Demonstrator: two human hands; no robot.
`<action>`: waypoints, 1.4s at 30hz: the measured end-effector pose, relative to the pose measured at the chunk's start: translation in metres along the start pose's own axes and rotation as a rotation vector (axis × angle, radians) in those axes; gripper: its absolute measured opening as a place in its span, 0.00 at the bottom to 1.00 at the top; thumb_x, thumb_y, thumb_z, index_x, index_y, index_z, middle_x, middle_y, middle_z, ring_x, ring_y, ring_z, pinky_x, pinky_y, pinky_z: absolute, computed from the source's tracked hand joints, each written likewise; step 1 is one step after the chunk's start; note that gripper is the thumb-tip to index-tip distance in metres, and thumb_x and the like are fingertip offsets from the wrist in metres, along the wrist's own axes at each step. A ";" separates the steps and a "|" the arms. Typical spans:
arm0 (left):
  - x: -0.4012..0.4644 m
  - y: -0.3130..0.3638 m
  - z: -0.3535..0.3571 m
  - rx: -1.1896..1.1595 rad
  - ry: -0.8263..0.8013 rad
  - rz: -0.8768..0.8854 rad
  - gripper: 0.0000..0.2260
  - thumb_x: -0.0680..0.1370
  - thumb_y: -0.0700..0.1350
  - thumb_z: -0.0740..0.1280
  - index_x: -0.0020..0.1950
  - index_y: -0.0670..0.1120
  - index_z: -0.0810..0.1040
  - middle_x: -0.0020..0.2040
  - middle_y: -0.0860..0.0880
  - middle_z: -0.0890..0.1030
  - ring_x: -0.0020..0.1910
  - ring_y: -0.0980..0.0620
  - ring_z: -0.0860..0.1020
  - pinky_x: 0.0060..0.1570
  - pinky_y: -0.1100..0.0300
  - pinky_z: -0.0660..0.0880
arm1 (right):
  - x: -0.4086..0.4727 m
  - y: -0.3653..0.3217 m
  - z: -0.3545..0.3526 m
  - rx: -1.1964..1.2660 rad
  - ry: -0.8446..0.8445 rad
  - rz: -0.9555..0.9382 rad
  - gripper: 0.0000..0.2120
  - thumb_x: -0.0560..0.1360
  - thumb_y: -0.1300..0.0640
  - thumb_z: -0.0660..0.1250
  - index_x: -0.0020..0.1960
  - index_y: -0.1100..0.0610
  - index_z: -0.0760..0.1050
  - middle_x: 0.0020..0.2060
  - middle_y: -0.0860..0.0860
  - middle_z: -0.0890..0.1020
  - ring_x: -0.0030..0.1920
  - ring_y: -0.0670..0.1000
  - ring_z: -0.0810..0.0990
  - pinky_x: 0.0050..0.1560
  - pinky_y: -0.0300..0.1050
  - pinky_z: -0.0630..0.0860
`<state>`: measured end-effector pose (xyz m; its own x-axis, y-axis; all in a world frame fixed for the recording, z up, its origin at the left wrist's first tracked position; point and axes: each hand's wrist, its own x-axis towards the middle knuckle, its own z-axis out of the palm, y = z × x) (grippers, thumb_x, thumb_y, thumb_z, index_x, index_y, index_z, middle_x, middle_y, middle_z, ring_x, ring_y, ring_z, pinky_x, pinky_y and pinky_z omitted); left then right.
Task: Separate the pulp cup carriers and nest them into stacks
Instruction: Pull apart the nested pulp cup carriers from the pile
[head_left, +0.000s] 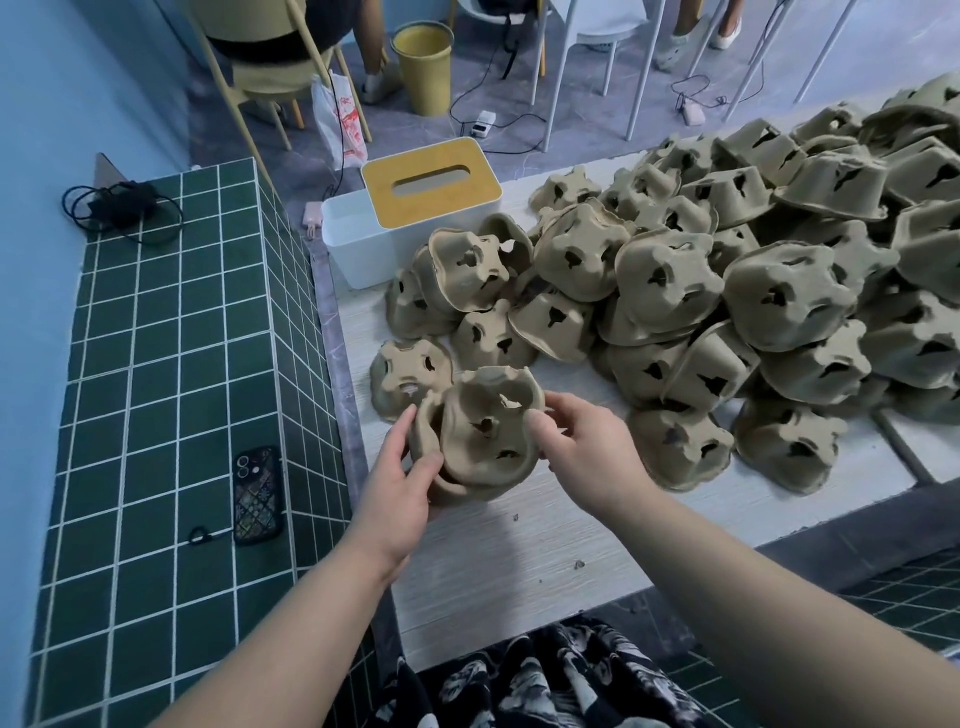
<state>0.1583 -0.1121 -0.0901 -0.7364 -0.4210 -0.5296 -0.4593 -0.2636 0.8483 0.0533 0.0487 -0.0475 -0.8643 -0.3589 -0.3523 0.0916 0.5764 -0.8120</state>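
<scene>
Both hands are on a small nested bunch of pulp cup carriers (480, 431) at the near left part of the pale wood worktop (519, 561). The left hand (400, 483) holds it from the lower left, fingers curled around its edge, while the right hand (582, 441) pinches the right rim with thumb and fingers. One single carrier (408, 376) lies just behind it. A big loose heap of carriers (727, 291) sprawls to the right, with a white tissue box (410, 208) behind and a phone (258, 495) on the green tiled ledge (156, 389).
</scene>
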 end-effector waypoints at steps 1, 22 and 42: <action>0.000 0.000 0.000 0.000 0.001 0.000 0.24 0.83 0.42 0.62 0.75 0.62 0.64 0.59 0.65 0.79 0.66 0.52 0.75 0.66 0.40 0.71 | 0.000 0.000 0.000 -0.006 0.008 -0.004 0.08 0.76 0.52 0.62 0.48 0.51 0.80 0.33 0.45 0.80 0.37 0.48 0.78 0.45 0.48 0.77; -0.006 0.007 0.000 -0.026 0.026 0.003 0.20 0.83 0.51 0.59 0.76 0.56 0.65 0.69 0.53 0.74 0.67 0.55 0.73 0.69 0.42 0.70 | 0.016 0.015 0.020 -0.032 -0.096 0.021 0.15 0.74 0.49 0.66 0.61 0.47 0.75 0.53 0.43 0.81 0.53 0.44 0.80 0.57 0.51 0.76; 0.038 0.030 0.022 0.205 -0.136 0.102 0.19 0.83 0.45 0.62 0.74 0.52 0.68 0.65 0.53 0.78 0.63 0.58 0.77 0.61 0.58 0.75 | 0.040 0.026 0.006 0.116 -0.006 0.227 0.14 0.74 0.54 0.66 0.59 0.50 0.71 0.49 0.47 0.80 0.54 0.51 0.77 0.58 0.51 0.74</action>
<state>0.1059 -0.1173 -0.0847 -0.8378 -0.3122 -0.4478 -0.4598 -0.0387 0.8872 0.0239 0.0452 -0.0854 -0.8125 -0.2341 -0.5339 0.3394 0.5547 -0.7597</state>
